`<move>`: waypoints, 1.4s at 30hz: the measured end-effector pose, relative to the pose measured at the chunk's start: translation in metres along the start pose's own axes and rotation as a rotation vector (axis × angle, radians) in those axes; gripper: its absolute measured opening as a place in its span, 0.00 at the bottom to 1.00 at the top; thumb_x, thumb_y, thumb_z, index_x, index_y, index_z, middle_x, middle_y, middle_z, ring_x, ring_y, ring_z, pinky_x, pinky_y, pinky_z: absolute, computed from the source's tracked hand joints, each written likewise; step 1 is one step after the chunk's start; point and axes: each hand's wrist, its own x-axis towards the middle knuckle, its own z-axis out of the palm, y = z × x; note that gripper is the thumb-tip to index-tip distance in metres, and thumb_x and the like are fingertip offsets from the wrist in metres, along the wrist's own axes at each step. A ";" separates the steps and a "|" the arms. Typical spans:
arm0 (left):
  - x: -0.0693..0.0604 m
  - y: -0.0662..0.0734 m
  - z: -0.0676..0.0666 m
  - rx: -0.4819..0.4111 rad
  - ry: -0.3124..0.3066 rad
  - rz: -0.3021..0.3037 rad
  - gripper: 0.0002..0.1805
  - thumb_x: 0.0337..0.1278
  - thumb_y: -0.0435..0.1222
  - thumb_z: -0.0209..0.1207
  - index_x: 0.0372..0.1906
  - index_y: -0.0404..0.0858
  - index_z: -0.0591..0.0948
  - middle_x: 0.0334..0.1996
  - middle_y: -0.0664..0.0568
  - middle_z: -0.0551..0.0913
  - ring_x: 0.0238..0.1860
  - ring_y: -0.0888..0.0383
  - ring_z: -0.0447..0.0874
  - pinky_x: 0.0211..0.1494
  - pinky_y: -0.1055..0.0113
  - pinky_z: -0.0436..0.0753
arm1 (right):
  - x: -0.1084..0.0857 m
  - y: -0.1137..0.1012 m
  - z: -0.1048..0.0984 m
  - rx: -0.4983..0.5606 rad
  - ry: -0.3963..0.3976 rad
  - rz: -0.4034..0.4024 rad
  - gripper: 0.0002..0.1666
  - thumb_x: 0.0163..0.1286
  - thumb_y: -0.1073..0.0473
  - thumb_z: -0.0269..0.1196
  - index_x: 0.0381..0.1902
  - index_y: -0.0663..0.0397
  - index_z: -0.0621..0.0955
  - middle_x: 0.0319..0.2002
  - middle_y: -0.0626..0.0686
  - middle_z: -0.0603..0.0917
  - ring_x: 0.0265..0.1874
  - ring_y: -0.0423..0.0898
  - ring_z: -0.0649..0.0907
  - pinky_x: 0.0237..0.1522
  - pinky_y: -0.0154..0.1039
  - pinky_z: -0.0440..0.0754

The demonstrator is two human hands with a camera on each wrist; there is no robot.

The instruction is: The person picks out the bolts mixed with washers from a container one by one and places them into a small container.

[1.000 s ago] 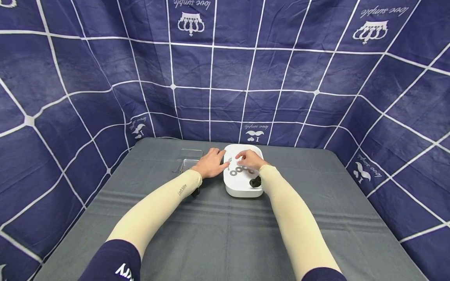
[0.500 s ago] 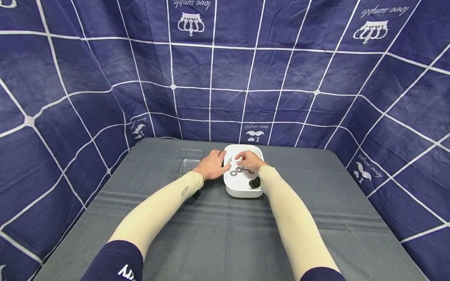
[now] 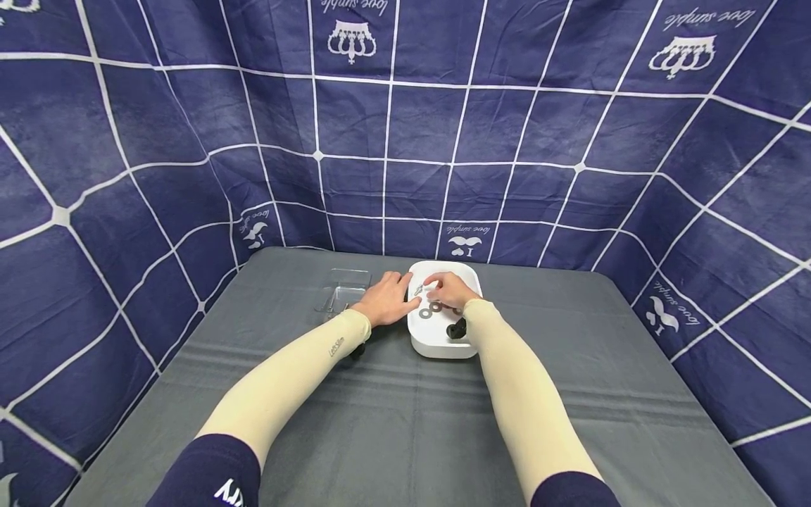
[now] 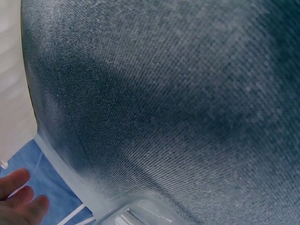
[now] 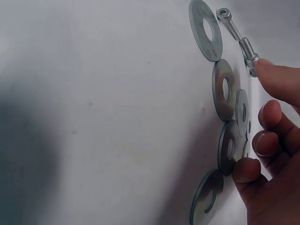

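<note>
A white tray (image 3: 437,345) stands on the table, holding several flat washers (image 3: 426,313) and screws (image 3: 419,289). My left hand (image 3: 386,299) lies at the tray's left side, its thumb reaching over the rim; fingers show at the left wrist view's lower left. Inside the tray is my right hand (image 3: 450,290), thumb and index finger apart. In the right wrist view its thumb (image 5: 281,83) extends to a socket-head screw (image 5: 251,58), and the other fingers curl loosely beside the washers (image 5: 225,89). I see nothing held; whether the thumb touches the screw I cannot tell.
Left of my left hand stands a clear plastic container (image 3: 350,277), with a threaded metal piece (image 4: 131,217) in it. Grey cloth (image 3: 355,436) covers the table. A blue checked curtain (image 3: 418,120) hangs behind and at both sides.
My left thumb has shifted slightly over the tray's rim, covering more of the area near the screws. My right hand stays nearly in place. The head view has shifted a little.
</note>
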 end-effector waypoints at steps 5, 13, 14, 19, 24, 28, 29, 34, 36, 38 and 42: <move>-0.001 0.002 0.000 -0.003 -0.003 0.001 0.41 0.69 0.61 0.46 0.78 0.42 0.60 0.66 0.40 0.70 0.70 0.47 0.66 0.65 0.49 0.77 | 0.003 0.002 0.002 0.016 0.017 -0.037 0.24 0.63 0.62 0.67 0.58 0.52 0.83 0.27 0.51 0.77 0.22 0.42 0.75 0.21 0.35 0.71; 0.001 0.005 -0.001 0.011 0.009 0.020 0.40 0.70 0.60 0.46 0.77 0.41 0.61 0.65 0.40 0.71 0.69 0.46 0.67 0.64 0.49 0.78 | 0.007 0.011 0.007 -0.002 0.081 -0.049 0.22 0.60 0.62 0.67 0.55 0.50 0.85 0.26 0.49 0.78 0.25 0.42 0.75 0.26 0.33 0.71; 0.001 0.005 -0.001 0.012 0.010 0.019 0.40 0.70 0.60 0.46 0.77 0.41 0.61 0.65 0.40 0.71 0.69 0.46 0.67 0.64 0.49 0.78 | 0.007 0.011 0.007 -0.002 0.085 -0.051 0.22 0.60 0.63 0.67 0.54 0.50 0.86 0.26 0.50 0.78 0.25 0.43 0.75 0.26 0.33 0.71; 0.000 0.006 -0.002 0.017 0.011 0.010 0.40 0.70 0.60 0.47 0.77 0.41 0.61 0.65 0.40 0.71 0.69 0.47 0.67 0.65 0.49 0.77 | 0.006 0.008 0.008 -0.004 0.074 -0.038 0.22 0.61 0.63 0.68 0.55 0.49 0.86 0.28 0.50 0.80 0.27 0.43 0.76 0.28 0.34 0.71; 0.000 0.005 -0.002 0.020 0.001 -0.003 0.40 0.70 0.60 0.46 0.78 0.41 0.60 0.66 0.40 0.71 0.70 0.47 0.66 0.66 0.49 0.77 | 0.008 0.007 0.010 -0.022 0.080 -0.024 0.20 0.61 0.61 0.69 0.52 0.47 0.88 0.28 0.50 0.81 0.28 0.43 0.76 0.29 0.34 0.71; 0.001 0.004 -0.001 0.022 0.004 -0.003 0.40 0.70 0.59 0.46 0.78 0.42 0.60 0.66 0.40 0.71 0.70 0.46 0.66 0.64 0.48 0.77 | 0.009 0.007 0.011 -0.016 0.090 -0.024 0.16 0.59 0.59 0.71 0.47 0.47 0.89 0.28 0.49 0.82 0.27 0.42 0.76 0.28 0.34 0.70; 0.001 0.004 -0.001 0.026 0.005 -0.003 0.40 0.70 0.59 0.46 0.78 0.42 0.60 0.66 0.40 0.71 0.70 0.46 0.66 0.64 0.48 0.78 | 0.009 0.007 0.011 -0.013 0.093 -0.025 0.15 0.59 0.58 0.71 0.46 0.47 0.90 0.28 0.48 0.82 0.26 0.42 0.76 0.27 0.34 0.70; 0.000 0.005 -0.003 0.033 0.014 -0.002 0.40 0.70 0.59 0.48 0.78 0.42 0.60 0.65 0.40 0.71 0.70 0.47 0.67 0.62 0.48 0.79 | 0.009 0.005 0.011 0.000 0.103 -0.032 0.13 0.57 0.57 0.73 0.42 0.49 0.90 0.24 0.47 0.82 0.23 0.41 0.75 0.26 0.34 0.69; -0.001 0.006 -0.004 0.030 0.011 -0.006 0.40 0.70 0.58 0.49 0.78 0.42 0.60 0.66 0.40 0.71 0.70 0.47 0.67 0.63 0.48 0.79 | 0.009 0.004 0.012 -0.001 0.106 -0.037 0.13 0.57 0.57 0.73 0.41 0.50 0.90 0.22 0.45 0.81 0.22 0.41 0.75 0.26 0.33 0.69; -0.001 0.006 -0.004 0.029 0.008 -0.010 0.40 0.70 0.58 0.50 0.78 0.42 0.60 0.66 0.40 0.71 0.70 0.46 0.67 0.63 0.47 0.78 | 0.008 0.003 0.012 -0.006 0.106 -0.040 0.12 0.57 0.57 0.73 0.40 0.50 0.90 0.21 0.44 0.81 0.22 0.40 0.75 0.27 0.33 0.69; -0.001 0.004 -0.002 0.022 0.001 -0.017 0.40 0.70 0.58 0.51 0.79 0.42 0.59 0.66 0.39 0.71 0.70 0.45 0.67 0.62 0.46 0.78 | 0.007 0.002 0.014 0.001 0.102 -0.040 0.12 0.57 0.56 0.74 0.40 0.52 0.90 0.19 0.43 0.78 0.21 0.40 0.75 0.26 0.33 0.68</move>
